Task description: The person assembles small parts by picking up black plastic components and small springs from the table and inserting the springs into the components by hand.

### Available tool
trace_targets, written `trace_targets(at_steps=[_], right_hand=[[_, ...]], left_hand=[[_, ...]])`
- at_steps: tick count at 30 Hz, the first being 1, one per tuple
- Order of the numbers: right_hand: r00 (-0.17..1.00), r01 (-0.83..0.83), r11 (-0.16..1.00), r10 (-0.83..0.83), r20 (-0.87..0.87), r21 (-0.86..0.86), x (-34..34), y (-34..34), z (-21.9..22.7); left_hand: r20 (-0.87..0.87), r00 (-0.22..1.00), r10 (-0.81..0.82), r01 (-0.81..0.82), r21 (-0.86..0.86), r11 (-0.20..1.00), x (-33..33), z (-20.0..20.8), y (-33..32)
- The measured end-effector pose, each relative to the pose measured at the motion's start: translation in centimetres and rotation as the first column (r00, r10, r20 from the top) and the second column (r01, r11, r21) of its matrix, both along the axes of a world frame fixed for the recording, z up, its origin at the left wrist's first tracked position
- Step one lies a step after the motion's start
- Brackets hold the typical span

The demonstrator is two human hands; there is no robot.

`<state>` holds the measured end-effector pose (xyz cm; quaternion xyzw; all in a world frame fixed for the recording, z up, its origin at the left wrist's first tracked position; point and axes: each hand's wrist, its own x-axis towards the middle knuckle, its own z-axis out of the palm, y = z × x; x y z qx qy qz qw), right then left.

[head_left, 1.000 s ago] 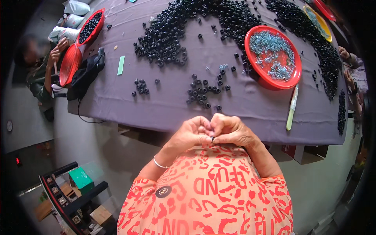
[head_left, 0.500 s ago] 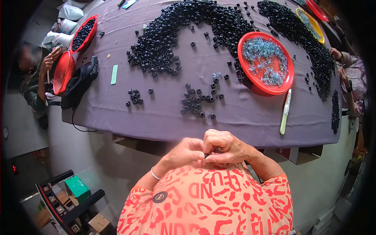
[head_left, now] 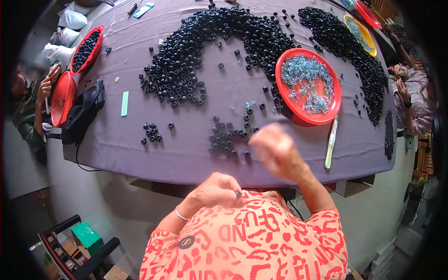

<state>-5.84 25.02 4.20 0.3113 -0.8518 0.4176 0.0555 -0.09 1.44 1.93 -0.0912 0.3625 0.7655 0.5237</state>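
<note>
My left hand [head_left: 217, 189] is closed in front of my shirt, pinching a small dark part [head_left: 238, 193] between thumb and fingertips. My right hand [head_left: 277, 149] is over the table's front edge, beside a loose cluster of small round black parts with holes [head_left: 227, 138]. Motion smears its fingers, so whether it holds anything is hidden. A bigger curved heap of the same round black parts [head_left: 179, 79] lies beyond. To the right of it, a red tray [head_left: 339, 100] contains many tiny shiny, spring-like metal pieces [head_left: 305, 74].
A knife with a pale green handle [head_left: 329, 156] lies below the red tray. A long heap of black pieces [head_left: 345, 51] stretches along the right, near a yellow tray [head_left: 372, 50]. Left are a green strip [head_left: 124, 103], a black bag [head_left: 84, 109] and red baskets [head_left: 64, 100]. Co-workers sit at both sides.
My right hand has parted from my left and moved forward and right over the table. My left hand stays near my shirt with the small dark part. The view has shifted slightly.
</note>
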Motion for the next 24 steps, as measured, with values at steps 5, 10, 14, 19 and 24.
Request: trace_targets(at_steps=[5,10,14,19,24], right_hand=[[0.821,0.570,0.606,-0.428,-0.377,0.555,-3.7,0.7,-4.1],[0.785,0.620,0.591,-0.467,-0.408,0.517,-4.7,-0.4,-5.4],[0.885,0.460,0.851,-0.415,-0.213,0.252,-3.9,0.4,-4.5],[0.814,0.552,0.834,-0.541,-0.211,-0.008,-3.2,2.1,-5.2],[0.827,0.547,0.837,-0.534,-0.174,0.028,-3.4,1.1,-4.2]], left_hand=[[-0.008,0.999,0.050,-0.050,-0.001,0.999,-0.7,-0.3,0.3],[0.011,0.998,0.066,-0.066,-0.001,0.998,-1.3,-0.2,0.3],[0.025,0.996,0.087,-0.087,0.021,0.996,-1.3,-0.4,0.3],[0.067,0.993,0.093,-0.095,0.035,0.995,-1.4,-0.7,0.4],[0.046,0.995,0.090,-0.090,0.017,0.996,-1.6,-0.7,0.5]])
